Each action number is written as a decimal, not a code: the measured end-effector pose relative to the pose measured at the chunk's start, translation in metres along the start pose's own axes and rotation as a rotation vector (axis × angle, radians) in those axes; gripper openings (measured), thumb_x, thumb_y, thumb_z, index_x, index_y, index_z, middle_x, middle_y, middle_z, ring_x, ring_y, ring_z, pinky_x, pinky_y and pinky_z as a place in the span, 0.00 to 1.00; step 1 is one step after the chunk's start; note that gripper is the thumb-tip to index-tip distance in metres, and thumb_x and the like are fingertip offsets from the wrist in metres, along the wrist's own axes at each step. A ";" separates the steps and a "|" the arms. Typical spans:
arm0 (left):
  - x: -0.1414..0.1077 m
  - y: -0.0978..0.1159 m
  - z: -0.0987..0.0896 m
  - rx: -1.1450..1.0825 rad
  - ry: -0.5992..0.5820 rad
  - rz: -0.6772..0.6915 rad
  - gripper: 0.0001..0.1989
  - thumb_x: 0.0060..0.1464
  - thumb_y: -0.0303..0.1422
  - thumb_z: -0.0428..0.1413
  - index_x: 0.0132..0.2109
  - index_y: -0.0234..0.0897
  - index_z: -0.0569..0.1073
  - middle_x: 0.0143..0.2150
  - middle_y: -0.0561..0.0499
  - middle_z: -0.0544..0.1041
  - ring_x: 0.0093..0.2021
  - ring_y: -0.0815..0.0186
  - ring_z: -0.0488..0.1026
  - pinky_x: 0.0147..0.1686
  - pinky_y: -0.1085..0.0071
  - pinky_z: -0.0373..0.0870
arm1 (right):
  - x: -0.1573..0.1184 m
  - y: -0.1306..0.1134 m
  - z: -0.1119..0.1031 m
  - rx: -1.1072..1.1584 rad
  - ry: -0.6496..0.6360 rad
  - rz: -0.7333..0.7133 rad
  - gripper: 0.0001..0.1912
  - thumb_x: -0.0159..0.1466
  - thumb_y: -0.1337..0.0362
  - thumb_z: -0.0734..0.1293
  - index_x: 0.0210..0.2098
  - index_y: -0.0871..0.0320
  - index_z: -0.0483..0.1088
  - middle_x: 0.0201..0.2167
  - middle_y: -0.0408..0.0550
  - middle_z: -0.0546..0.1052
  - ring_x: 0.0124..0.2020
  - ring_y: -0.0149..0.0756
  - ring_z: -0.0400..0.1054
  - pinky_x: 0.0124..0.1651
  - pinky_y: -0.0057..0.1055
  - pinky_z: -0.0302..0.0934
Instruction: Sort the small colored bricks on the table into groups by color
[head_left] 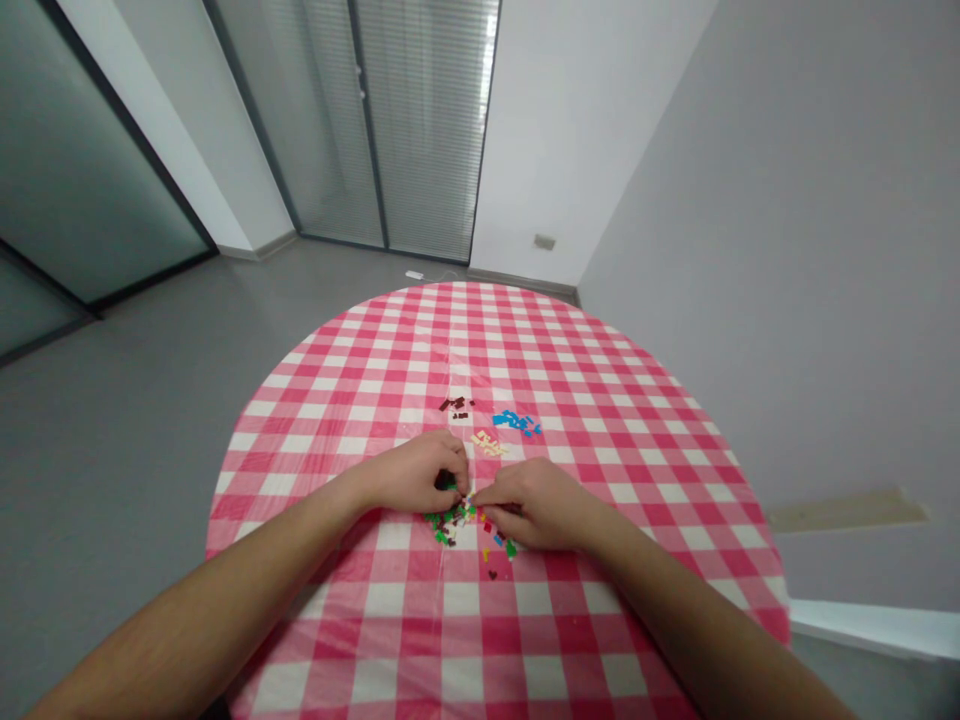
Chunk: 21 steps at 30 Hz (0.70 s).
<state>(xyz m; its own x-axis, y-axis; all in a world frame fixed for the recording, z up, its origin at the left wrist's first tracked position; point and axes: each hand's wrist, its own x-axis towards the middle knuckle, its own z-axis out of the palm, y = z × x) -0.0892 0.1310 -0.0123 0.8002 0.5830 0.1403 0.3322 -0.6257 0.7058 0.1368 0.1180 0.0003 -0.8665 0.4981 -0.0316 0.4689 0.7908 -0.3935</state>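
A mixed pile of tiny building-brick pieces [450,520], green, brown, white and other colours, lies on the table in front of me. Over its back edge, my left hand [427,472] has thumb and index finger brought together in a pinch. My right hand [536,505] comes in from the right, fingers curled, index fingertip at the pile close to the left fingertips. Whatever either hand grips is too small to make out. A green piece [511,549] and a yellow piece [485,555] lie beside and below the right hand.
Beyond my hands are separate groups of dark brown pieces [457,405], blue pieces [516,421] and cream pieces [489,443]. A red-and-white checked cloth [360,620] covers the round table. A small dark brown piece [493,575] lies nearer me. Glass partitions [420,130] and walls stand beyond.
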 end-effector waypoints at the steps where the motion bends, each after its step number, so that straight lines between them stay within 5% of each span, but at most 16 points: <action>1: 0.000 0.000 0.000 0.001 0.002 -0.002 0.12 0.44 0.19 0.55 0.33 0.38 0.78 0.32 0.52 0.77 0.36 0.65 0.71 0.41 0.69 0.66 | 0.000 0.000 0.001 0.002 -0.001 0.004 0.10 0.61 0.68 0.62 0.32 0.55 0.76 0.26 0.43 0.75 0.26 0.30 0.63 0.31 0.26 0.49; 6: -0.001 -0.002 0.001 0.008 0.012 0.003 0.14 0.45 0.20 0.56 0.37 0.39 0.79 0.33 0.51 0.77 0.37 0.65 0.72 0.42 0.69 0.66 | -0.001 0.002 0.002 0.072 -0.029 -0.012 0.14 0.60 0.69 0.63 0.41 0.52 0.78 0.32 0.44 0.79 0.31 0.32 0.68 0.34 0.26 0.54; 21: 0.001 0.001 0.012 0.114 0.071 -0.067 0.03 0.49 0.26 0.58 0.31 0.37 0.77 0.31 0.51 0.77 0.35 0.64 0.72 0.40 0.68 0.65 | 0.003 0.008 0.007 0.000 0.068 0.059 0.10 0.62 0.68 0.61 0.26 0.58 0.71 0.25 0.43 0.74 0.27 0.29 0.63 0.31 0.26 0.48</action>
<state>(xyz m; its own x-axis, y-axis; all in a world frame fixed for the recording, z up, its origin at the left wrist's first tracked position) -0.0817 0.1247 -0.0198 0.7381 0.6585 0.1470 0.4416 -0.6363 0.6325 0.1364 0.1236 -0.0092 -0.8237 0.5670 0.0081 0.5187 0.7592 -0.3931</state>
